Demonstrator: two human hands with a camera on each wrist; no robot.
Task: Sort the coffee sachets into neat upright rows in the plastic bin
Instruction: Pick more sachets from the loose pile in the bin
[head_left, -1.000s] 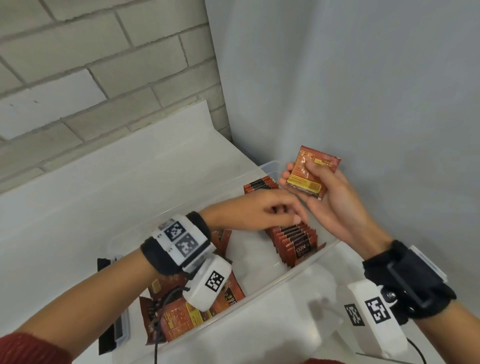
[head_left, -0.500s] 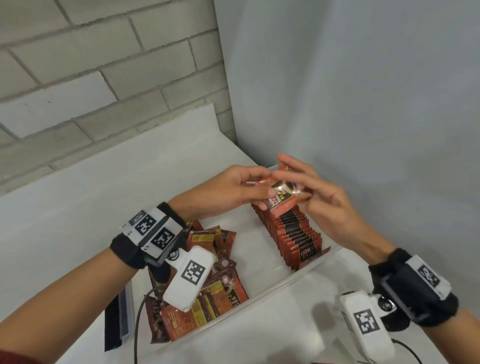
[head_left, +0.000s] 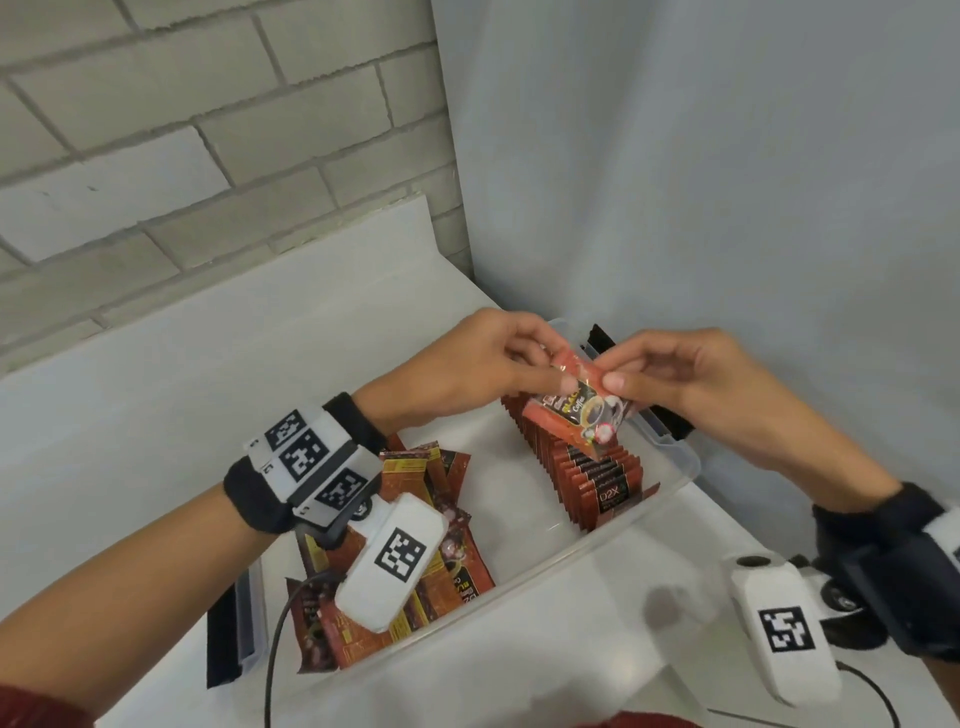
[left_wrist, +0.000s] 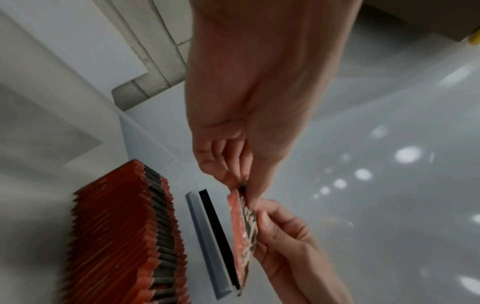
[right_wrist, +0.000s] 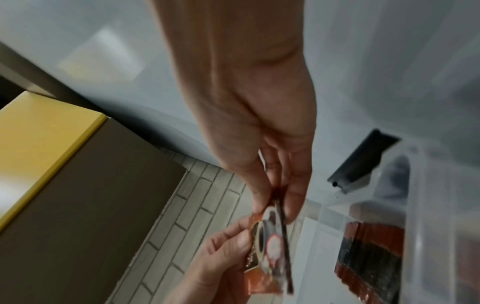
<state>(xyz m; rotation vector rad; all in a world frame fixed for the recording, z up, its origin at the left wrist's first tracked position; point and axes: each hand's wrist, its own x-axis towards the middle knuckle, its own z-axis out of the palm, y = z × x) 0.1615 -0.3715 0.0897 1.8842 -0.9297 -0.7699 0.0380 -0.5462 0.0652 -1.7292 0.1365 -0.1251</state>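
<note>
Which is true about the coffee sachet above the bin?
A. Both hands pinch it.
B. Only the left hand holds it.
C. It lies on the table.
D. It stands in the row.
A: the left hand and the right hand both pinch the sachet above the upright row.

Black wristbands (head_left: 257, 501) on both forearms carry white camera modules (head_left: 392, 561) printed with black square fiducial markers; a thin black cable (head_left: 272, 649) trails from each; dark red sleeve (head_left: 36, 709) at lower left.

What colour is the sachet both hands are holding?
The held sachet is reddish-orange with a dark coffee-cup picture; the head view shows it best.
</note>
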